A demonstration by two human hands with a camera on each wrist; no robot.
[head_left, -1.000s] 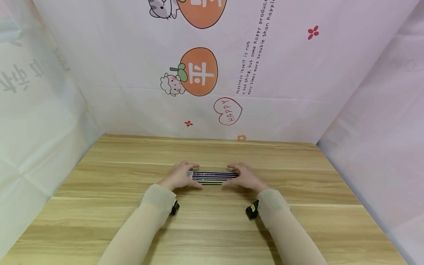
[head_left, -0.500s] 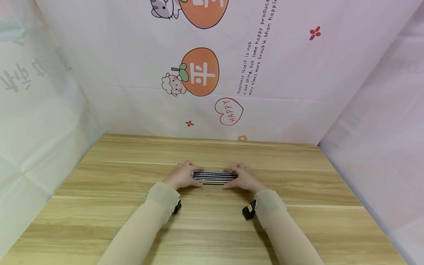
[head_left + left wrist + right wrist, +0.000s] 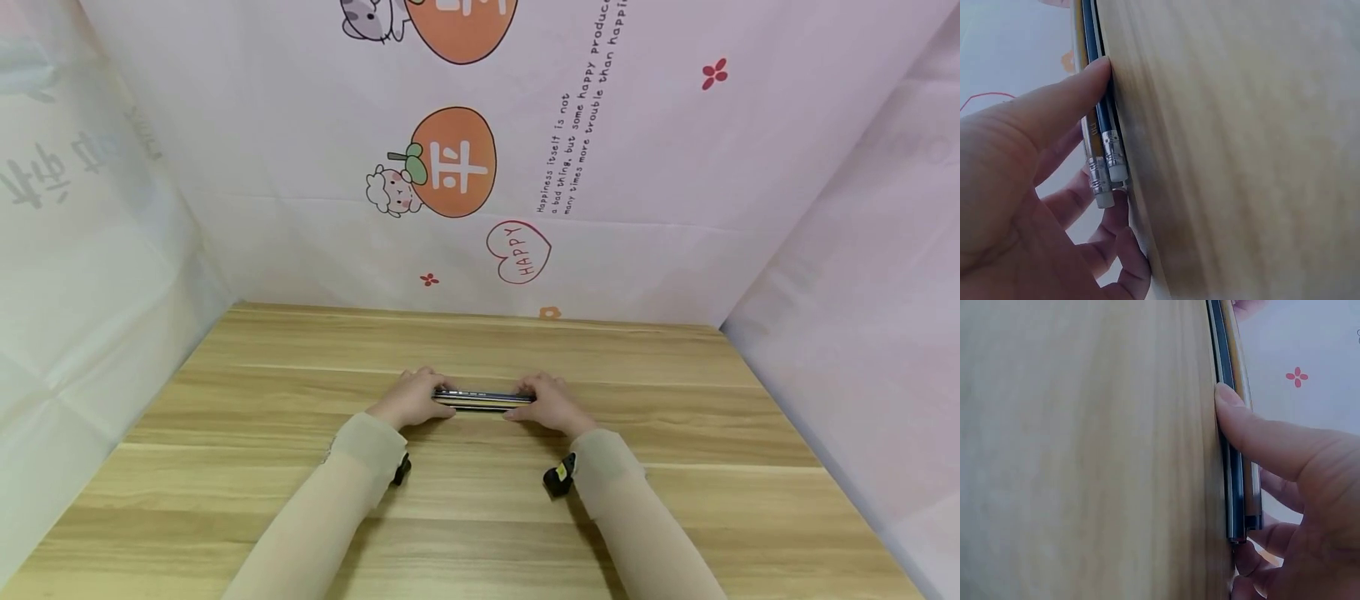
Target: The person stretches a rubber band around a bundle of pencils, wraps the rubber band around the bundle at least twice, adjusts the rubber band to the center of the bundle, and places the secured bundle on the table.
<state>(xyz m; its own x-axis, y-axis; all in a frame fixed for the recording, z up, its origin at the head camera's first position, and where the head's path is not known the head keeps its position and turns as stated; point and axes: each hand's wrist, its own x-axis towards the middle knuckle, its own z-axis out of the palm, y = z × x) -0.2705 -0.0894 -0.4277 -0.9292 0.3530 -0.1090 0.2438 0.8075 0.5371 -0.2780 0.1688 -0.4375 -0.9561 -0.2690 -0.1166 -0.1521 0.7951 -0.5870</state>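
Several pencils (image 3: 482,399) lie in a narrow bundle across the table, held at both ends. My left hand (image 3: 414,398) grips the eraser end, thumb on the near side and fingers behind. White erasers in silver bands show in the left wrist view, on a navy pencil (image 3: 1104,117) and a gold pencil (image 3: 1099,172). At the other end my right hand (image 3: 552,403) pinches the bundle in the same way. In the right wrist view the dark pencil (image 3: 1235,494) and the gold-brown pencil (image 3: 1250,481) end close together. The pencils farther back are partly hidden.
The wood-grain table (image 3: 480,517) spreads around the hands. A white printed cloth (image 3: 622,267) hangs behind its far edge, with more pale cloth at left and right. Each wrist carries a small black camera (image 3: 558,477).
The pencils lay side by side in a wider flat row; they are now squeezed into a narrower bundle. Both hands have closed in on it, and the thumbs have moved slightly away from me.
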